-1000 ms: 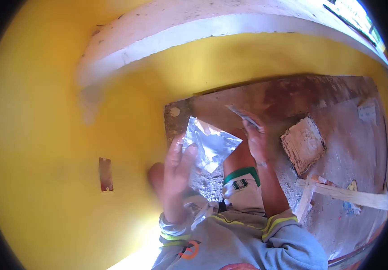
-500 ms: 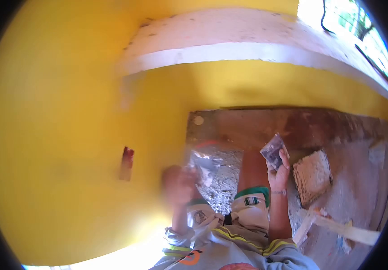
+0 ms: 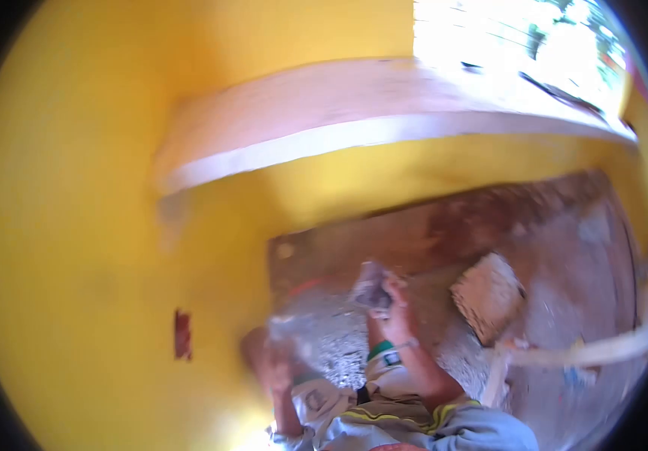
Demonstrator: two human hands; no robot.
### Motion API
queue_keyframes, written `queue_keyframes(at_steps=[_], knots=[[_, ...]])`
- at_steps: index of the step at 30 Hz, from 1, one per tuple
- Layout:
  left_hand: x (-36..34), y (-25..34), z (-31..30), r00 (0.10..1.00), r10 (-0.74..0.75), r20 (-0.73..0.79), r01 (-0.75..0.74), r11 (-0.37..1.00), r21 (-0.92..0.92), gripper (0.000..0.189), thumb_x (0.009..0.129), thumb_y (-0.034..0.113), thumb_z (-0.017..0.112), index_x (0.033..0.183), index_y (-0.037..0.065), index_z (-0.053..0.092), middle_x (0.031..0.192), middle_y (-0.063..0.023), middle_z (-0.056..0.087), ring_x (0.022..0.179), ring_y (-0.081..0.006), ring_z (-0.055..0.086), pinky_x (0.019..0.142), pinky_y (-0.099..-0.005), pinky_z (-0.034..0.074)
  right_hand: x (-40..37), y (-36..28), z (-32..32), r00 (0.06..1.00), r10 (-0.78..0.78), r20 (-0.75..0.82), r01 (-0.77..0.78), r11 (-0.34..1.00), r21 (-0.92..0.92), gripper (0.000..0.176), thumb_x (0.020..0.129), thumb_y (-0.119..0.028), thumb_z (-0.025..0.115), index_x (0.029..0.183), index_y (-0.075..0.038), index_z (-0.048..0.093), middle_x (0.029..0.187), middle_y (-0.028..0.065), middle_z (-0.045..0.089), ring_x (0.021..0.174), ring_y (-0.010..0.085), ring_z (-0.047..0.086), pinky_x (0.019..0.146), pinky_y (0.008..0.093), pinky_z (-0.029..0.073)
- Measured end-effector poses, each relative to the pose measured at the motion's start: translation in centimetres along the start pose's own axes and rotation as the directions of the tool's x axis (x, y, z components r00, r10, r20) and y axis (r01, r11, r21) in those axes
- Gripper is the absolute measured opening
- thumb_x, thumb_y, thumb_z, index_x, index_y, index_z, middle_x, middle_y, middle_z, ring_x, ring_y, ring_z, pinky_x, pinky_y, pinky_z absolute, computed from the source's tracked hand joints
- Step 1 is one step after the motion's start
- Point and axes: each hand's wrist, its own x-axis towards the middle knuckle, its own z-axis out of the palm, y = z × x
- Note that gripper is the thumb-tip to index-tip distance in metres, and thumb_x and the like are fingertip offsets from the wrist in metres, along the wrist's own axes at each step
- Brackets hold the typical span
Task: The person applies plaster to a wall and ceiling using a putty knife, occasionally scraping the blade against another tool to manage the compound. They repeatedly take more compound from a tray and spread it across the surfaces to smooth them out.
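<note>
My right hand (image 3: 399, 316) grips a thin, flat, dark grey piece (image 3: 373, 289) with a paler edge. Blur hides what that piece is, and it is held up above my right knee. My left hand (image 3: 277, 368) is low beside the yellow wall (image 3: 113, 225), over my left leg, its fingers smeared by motion. A whitish patch (image 3: 290, 331) shows just beyond those fingers; whether the hand holds it I cannot make out.
A white-edged ledge (image 3: 301, 143) juts from the wall below a bright window opening (image 3: 519, 45). A brown board (image 3: 414, 233) lies along the wall. On the right are a rough block (image 3: 489, 297) and a pale wooden strip (image 3: 587, 353). A dark red slot (image 3: 182, 334) marks the wall.
The view has turned, with the ledge and wall slot now lower and further left. My right hand, with the dark flat piece, shows lower and closer to the left hand.
</note>
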Motion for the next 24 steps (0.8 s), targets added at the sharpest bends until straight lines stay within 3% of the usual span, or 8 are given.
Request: queue_keyframes(at_steps=[4, 6, 9, 10, 11, 12, 14, 24], knots=[[3.5, -6.0, -1.0, 0.967, 0.178, 0.184, -0.194, 0.978, 0.074, 0.06, 0.095, 0.023, 0.057, 0.149, 0.012, 0.033, 0.139, -0.0086, 0.051, 0.121, -0.0214, 0.053, 0.094, -0.034, 0.046, -2.3, -4.9, -0.6, 0.886, -0.38, 0.264, 0.422, 0.429, -0.799, 0.036, 0.086, -0.016, 0.067, 0.121, -0.01, 0.059, 0.113, 0.0111, 0.065, 0.103, 0.0256, 0.063, 0.083, 0.0376, 0.049], [4.3, -6.2, 0.3, 0.941, 0.21, 0.266, -0.193, 0.977, -0.087, 0.064, 0.095, 0.02, 0.056, 0.15, 0.01, 0.027, 0.139, -0.0123, 0.051, 0.124, -0.0215, 0.051, 0.096, -0.0342, 0.045, -2.2, -6.4, -1.2, 0.849, -0.397, 0.349, 0.454, 0.209, -0.866, 0.038, 0.086, -0.008, 0.067, 0.123, -0.008, 0.058, 0.118, 0.0158, 0.063, 0.11, 0.0312, 0.062, 0.091, 0.0392, 0.048], [2.3, -4.2, 2.9, 0.796, 0.567, 0.215, -0.475, 0.803, -0.36, 0.051, 0.098, 0.019, 0.052, 0.144, 0.006, 0.033, 0.131, -0.0162, 0.055, 0.117, -0.0193, 0.055, 0.089, -0.0308, 0.048, -1.6, -4.7, -2.6, 0.788, -0.49, 0.372, 0.545, 0.275, -0.792, 0.04, 0.087, -0.003, 0.063, 0.126, -0.007, 0.056, 0.119, 0.0146, 0.063, 0.11, 0.0305, 0.062, 0.094, 0.0372, 0.049], [2.6, -2.8, 3.5, 0.832, 0.516, 0.203, -0.434, 0.834, -0.342, 0.043, 0.098, 0.021, 0.054, 0.135, 0.005, 0.041, 0.12, -0.0137, 0.058, 0.107, -0.0174, 0.056, 0.084, -0.0301, 0.048, -0.6, -3.2, -3.1, 0.925, -0.363, 0.11, 0.372, 0.816, -0.442, 0.037, 0.089, -0.005, 0.063, 0.125, -0.007, 0.057, 0.119, 0.0119, 0.064, 0.109, 0.0271, 0.062, 0.093, 0.0363, 0.049], [2.8, -1.5, 4.1, 0.865, 0.463, 0.191, -0.389, 0.861, -0.327, 0.036, 0.097, 0.024, 0.056, 0.126, 0.003, 0.05, 0.11, -0.0111, 0.061, 0.097, -0.0155, 0.058, 0.078, -0.0295, 0.048, -0.3, -2.8, -3.0, 0.981, -0.189, 0.054, 0.194, 0.971, -0.141, 0.035, 0.089, -0.007, 0.063, 0.124, -0.007, 0.057, 0.118, 0.0099, 0.064, 0.108, 0.0245, 0.063, 0.092, 0.0356, 0.05], [3.4, -0.6, 4.3, 0.952, 0.209, 0.222, -0.152, 0.957, -0.249, 0.032, 0.095, 0.029, 0.061, 0.111, 0.002, 0.062, 0.094, -0.0049, 0.065, 0.081, -0.0129, 0.059, 0.071, -0.0299, 0.047, 0.1, -2.4, -2.9, 1.0, -0.007, -0.003, 0.008, 0.981, 0.193, 0.034, 0.09, -0.009, 0.062, 0.123, -0.007, 0.058, 0.117, 0.0078, 0.065, 0.107, 0.0219, 0.063, 0.092, 0.035, 0.051], [3.5, 0.6, 5.6, 0.959, 0.224, 0.173, -0.158, 0.93, -0.331, 0.023, 0.097, 0.024, 0.058, 0.108, 0.004, 0.06, 0.087, -0.0003, 0.061, 0.075, -0.0091, 0.054, 0.065, -0.0268, 0.044, -0.8, -4.7, -1.6, 0.998, 0.054, 0.043, -0.066, 0.934, 0.351, 0.032, 0.091, -0.012, 0.062, 0.122, -0.007, 0.058, 0.115, 0.0049, 0.065, 0.106, 0.0182, 0.064, 0.09, 0.0343, 0.052], [1.4, 1.9, 3.4, 0.993, 0.119, -0.026, -0.12, 0.991, -0.059, 0.016, 0.1, 0.017, 0.054, 0.106, 0.003, 0.059, 0.086, 0.0018, 0.057, 0.079, -0.0082, 0.05, 0.071, -0.0249, 0.043, -1.4, -4.7, 1.8, 0.965, 0.195, 0.176, -0.244, 0.913, 0.325, 0.033, 0.089, -0.014, 0.065, 0.121, -0.007, 0.059, 0.111, 0.0043, 0.066, 0.102, 0.0186, 0.064, 0.09, 0.0356, 0.051]])
